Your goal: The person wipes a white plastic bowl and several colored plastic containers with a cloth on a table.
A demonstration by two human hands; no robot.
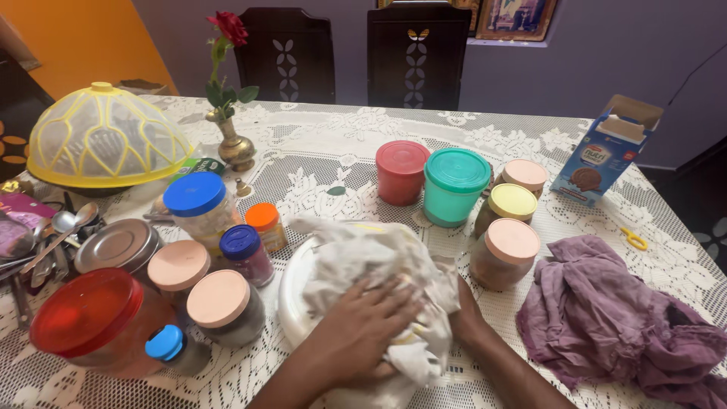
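Roughly twelve lidded jars point(452, 186), two cloths point(606, 318), two chairs point(416, 53), one box point(602, 155).

Left hand point(360, 333) flat, fingers spread; right hand point(463, 318) half-hidden

A home dining room: a lace-covered tabletop point(318, 151) with two dark carved chairs point(288, 53) at its far edge, a rose in a brass vase point(233, 144), a yellow mesh food cover point(106, 136) and spoons point(53, 235) at the left edge, lidded storage jars point(454, 185) mid-table, framed pictures point(515, 17) on the wall.

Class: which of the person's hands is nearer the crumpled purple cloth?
Right. The right hand, mostly hidden under the white rag, lies beside the crumpled purple cloth; the left hand presses the rag farther away.
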